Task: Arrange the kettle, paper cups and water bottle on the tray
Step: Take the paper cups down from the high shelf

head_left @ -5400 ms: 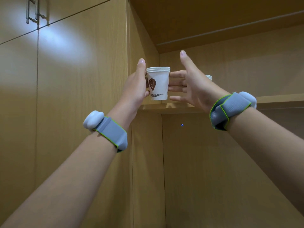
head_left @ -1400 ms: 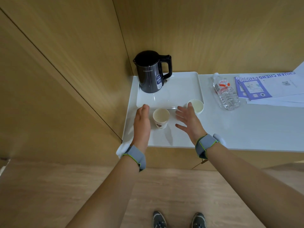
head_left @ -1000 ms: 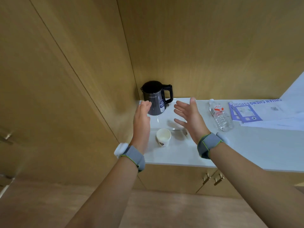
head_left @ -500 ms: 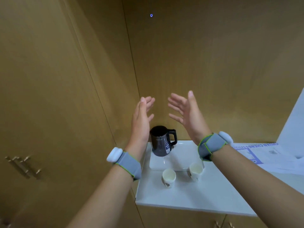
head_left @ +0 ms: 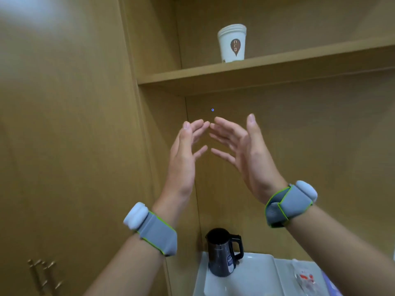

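Gaping, empty: left grip (head_left: 184, 160), right grip (head_left: 250, 155).

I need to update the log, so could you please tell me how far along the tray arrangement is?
Done: the kettle stands on the tray. In hand: nothing; the left hand and right hand are raised, open and empty, below the shelf holding a stack of paper cups. Left: the water bottle lies beside the tray, and no cup shows on it.
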`<move>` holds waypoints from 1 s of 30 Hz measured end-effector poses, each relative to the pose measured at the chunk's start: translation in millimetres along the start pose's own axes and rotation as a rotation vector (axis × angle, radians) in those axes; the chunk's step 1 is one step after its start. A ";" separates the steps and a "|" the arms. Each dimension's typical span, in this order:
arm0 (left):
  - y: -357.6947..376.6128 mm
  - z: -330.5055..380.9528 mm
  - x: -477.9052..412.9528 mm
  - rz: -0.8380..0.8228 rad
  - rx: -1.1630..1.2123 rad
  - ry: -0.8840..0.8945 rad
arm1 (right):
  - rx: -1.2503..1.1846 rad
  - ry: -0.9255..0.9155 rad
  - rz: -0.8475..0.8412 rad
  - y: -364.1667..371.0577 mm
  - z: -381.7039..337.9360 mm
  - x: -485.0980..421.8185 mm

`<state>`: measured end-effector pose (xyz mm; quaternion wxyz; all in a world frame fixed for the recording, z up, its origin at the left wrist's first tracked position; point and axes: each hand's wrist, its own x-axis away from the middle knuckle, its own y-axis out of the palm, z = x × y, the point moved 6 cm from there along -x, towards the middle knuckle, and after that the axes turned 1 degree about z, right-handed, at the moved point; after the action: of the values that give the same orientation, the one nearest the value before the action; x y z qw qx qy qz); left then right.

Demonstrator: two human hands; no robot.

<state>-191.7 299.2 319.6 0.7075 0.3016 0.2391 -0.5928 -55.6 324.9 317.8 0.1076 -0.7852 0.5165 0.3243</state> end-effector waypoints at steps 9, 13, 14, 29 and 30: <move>12.7 88.0 -64.7 0.015 0.022 0.123 | 0.065 -0.189 0.052 4.4 -114.3 -40.6; 39.6 113.8 -100.8 -0.022 -0.035 0.146 | 0.159 -0.229 0.115 1.6 -161.2 -67.9; 46.9 118.3 -110.8 -0.024 -0.053 0.147 | 0.189 -0.233 0.134 0.9 -171.5 -75.7; 83.9 105.5 -196.0 -0.024 -0.335 0.028 | 0.489 0.053 0.343 -35.9 -183.1 -149.9; 85.7 105.8 -196.1 -0.032 -0.345 0.018 | 0.496 0.066 0.341 -36.2 -181.3 -151.5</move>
<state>-145.4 370.1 542.8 0.7372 0.1770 0.3484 -0.5512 9.7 361.8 544.8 0.2233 -0.6469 0.7076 0.1760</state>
